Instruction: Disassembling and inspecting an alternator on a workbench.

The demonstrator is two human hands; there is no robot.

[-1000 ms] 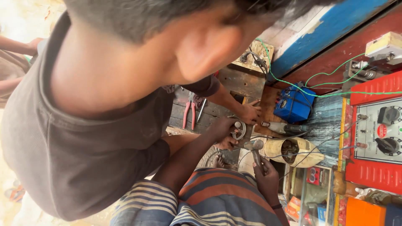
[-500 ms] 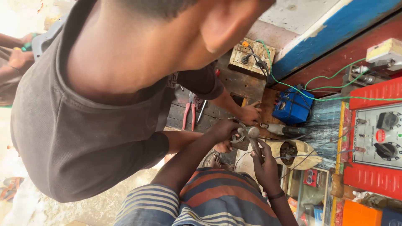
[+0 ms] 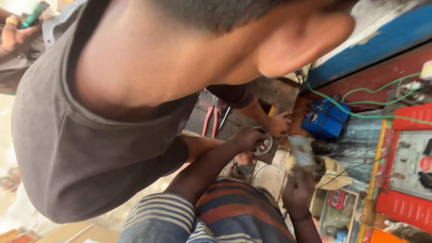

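The left hand (image 3: 247, 138) is curling its fingers around a round metal ring (image 3: 264, 145) at nine o'clock of the blue box (image 3: 325, 120), seemingly steadying it, while the right hand (image 3: 298, 191) is blurring at five o'clock, grip unclear.

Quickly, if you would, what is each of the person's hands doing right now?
Left hand: closed on the round metal part.
Right hand: raised beside a blurred pale object; its grip cannot be told.
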